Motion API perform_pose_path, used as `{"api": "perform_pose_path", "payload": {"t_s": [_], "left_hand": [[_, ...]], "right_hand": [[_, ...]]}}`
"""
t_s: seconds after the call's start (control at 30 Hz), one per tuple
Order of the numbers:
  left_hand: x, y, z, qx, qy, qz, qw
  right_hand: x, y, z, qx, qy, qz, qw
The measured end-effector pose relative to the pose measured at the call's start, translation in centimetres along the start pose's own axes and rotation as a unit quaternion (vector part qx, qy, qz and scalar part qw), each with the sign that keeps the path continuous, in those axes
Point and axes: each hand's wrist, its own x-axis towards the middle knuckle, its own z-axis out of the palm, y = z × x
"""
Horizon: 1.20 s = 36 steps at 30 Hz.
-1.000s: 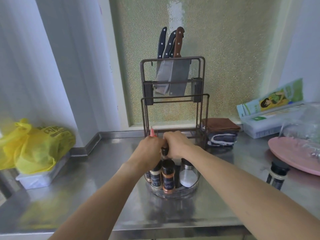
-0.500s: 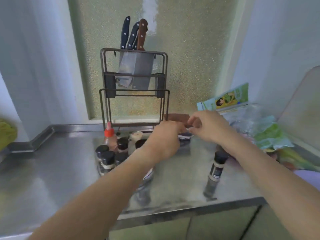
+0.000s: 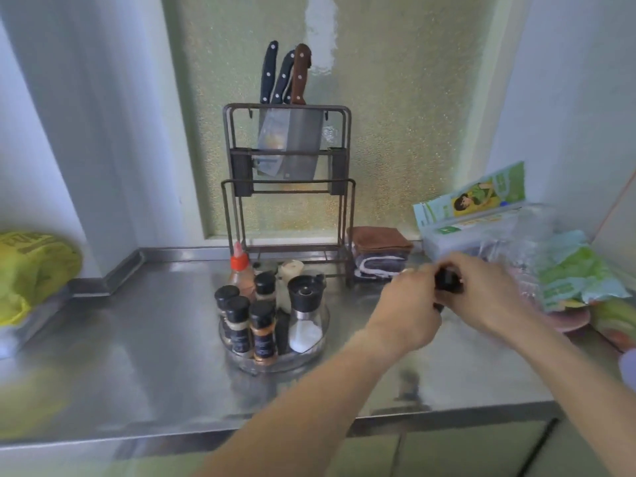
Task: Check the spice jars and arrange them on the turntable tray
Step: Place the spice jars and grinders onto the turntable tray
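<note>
A clear round turntable tray [image 3: 311, 352] stands on the steel counter and holds several black-capped spice jars [image 3: 263, 330], a glass salt grinder [image 3: 304, 313] and a red-capped bottle [image 3: 240, 271]. To its right, both hands hold a black-capped jar [image 3: 446, 281] above the counter. My right hand [image 3: 488, 294] wraps its cap. My left hand [image 3: 406, 304] grips lower down, hiding the jar's body.
A metal knife rack [image 3: 287, 180] with knives stands behind the tray. Folded cloths [image 3: 378, 253] lie to its right, with boxes and plastic bags [image 3: 568, 270] at the far right. A yellow bag [image 3: 31, 266] sits at the left. The counter's front edge [image 3: 241, 432] is near.
Both hands left the tray, moved right and took hold of the lone black-capped jar that stood on the counter. The camera view swung right and then partly back.
</note>
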Motion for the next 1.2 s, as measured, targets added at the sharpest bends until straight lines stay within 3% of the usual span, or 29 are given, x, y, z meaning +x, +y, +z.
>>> {"api": "perform_pose_path", "payload": {"t_s": [0.1,0.2,0.4,0.57,0.93,1.2], "left_hand": [[-0.2,-1.5,-7.4,0.06,0.088,0.036,0.994],[-0.6,-4.4,-14.5,0.147,0.131,0.023,0.98],[-2.3,-10.7,-19.4,0.258,0.089,-0.028,0.962],[-3.6,-13.9,-17.3,0.275,0.053,-0.019,0.96],[-3.2,-13.6,-16.7,0.273,0.062,0.0,0.96],[-3.4,-14.6,-16.1,0.263,0.022,-0.039,0.964]], "right_hand": [[1.5,-6.5,-3.0,0.095,0.05,-0.06,0.992],[3.7,-13.3,-3.6,0.132,0.032,-0.111,0.984],[6.6,-22.1,0.6,0.06,-0.048,-0.155,0.985],[6.6,-23.2,4.1,-0.007,-0.046,-0.16,0.986],[7.2,-22.6,3.5,-0.036,-0.067,-0.136,0.988],[6.0,-23.0,5.0,-0.076,-0.097,-0.131,0.984]]}}
